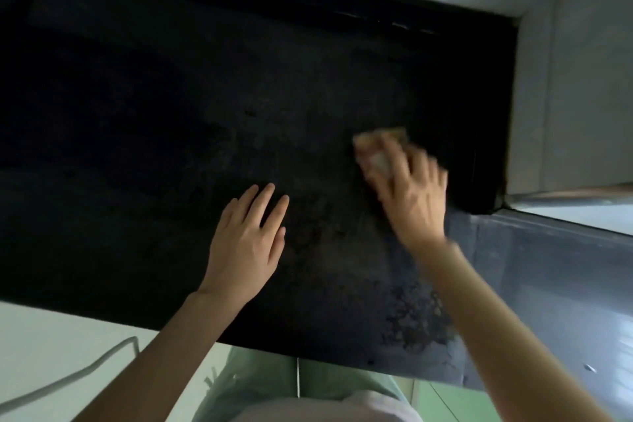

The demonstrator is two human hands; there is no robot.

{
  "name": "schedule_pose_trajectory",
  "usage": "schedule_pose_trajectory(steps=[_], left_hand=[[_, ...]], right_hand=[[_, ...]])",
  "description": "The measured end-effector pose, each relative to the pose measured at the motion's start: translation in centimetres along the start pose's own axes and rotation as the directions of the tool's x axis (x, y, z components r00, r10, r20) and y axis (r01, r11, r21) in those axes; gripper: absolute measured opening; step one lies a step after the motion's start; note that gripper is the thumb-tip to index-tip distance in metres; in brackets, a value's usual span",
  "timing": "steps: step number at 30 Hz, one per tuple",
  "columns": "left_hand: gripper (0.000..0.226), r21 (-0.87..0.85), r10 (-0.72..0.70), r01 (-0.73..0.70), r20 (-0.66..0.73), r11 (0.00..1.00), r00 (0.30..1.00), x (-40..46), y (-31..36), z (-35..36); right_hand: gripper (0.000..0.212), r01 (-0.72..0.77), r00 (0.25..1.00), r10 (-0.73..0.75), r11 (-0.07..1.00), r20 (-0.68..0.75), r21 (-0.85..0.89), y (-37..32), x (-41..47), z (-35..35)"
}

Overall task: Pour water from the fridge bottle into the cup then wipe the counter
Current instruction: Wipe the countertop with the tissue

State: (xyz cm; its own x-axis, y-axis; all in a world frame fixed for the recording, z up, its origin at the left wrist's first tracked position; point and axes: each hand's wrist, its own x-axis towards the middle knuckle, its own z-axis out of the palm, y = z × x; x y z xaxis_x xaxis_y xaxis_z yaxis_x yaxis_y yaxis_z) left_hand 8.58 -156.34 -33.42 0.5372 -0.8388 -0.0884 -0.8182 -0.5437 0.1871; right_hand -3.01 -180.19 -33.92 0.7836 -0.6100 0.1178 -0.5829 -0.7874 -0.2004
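Head camera is giving me one dark counter point(171, 113) filling most of the view, and I am counting two hands and one sponge on it. My left hand point(248, 243) is lying flat on the counter near its front edge, fingers straight and slightly spread, holding nothing. My right hand point(407, 188) is sitting further back on the counter and toward its right end, fingers curled down over the sponge point(380, 144) and pressing it against the surface. Only the sponge's far pale-yellow edge and a bit of its left side are showing past the fingers; the rest is covered, and that hand and the sponge are both smeared by motion blur. I am seeing no bottle and no cup anywhere on the counter. One pale cable point(68, 384) is running below the counter's front edge, cut off at the frame. Much of the counter's far left is too dark to read.
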Motion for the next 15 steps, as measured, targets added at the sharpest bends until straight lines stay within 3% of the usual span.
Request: schedule_pose_trajectory(steps=[2, 5, 9, 15], left_hand=[[0.046, 0.011, 0.003, -0.003, 0.007, 1.000, 1.000, 0.0, 0.0, 0.1], [0.046, 0.015, 0.010, -0.010, 0.005, 1.000, 1.000, 0.0, -0.1, 0.3], [0.042, 0.020, 0.013, -0.013, -0.006, 1.000, 1.000, -0.1, -0.2, 0.5], [0.045, -0.010, 0.019, -0.019, -0.003, 1.000, 1.000, -0.1, -0.3, 0.3]], right_hand=[[0.052, -0.130, 0.992, 0.130, 0.992, 0.000, -0.001, 1.1, 4.5, 0.1], [0.051, -0.167, 0.985, 0.167, 0.986, 0.053, -0.003, 1.5, 8.3, 0.2], [0.048, -0.004, 1.000, 0.004, 0.999, 0.020, -0.036, -0.8, 4.5, 0.1], [0.043, 0.255, 0.964, -0.261, 0.961, 0.053, 0.103, -5.0, -8.3, -0.8]])
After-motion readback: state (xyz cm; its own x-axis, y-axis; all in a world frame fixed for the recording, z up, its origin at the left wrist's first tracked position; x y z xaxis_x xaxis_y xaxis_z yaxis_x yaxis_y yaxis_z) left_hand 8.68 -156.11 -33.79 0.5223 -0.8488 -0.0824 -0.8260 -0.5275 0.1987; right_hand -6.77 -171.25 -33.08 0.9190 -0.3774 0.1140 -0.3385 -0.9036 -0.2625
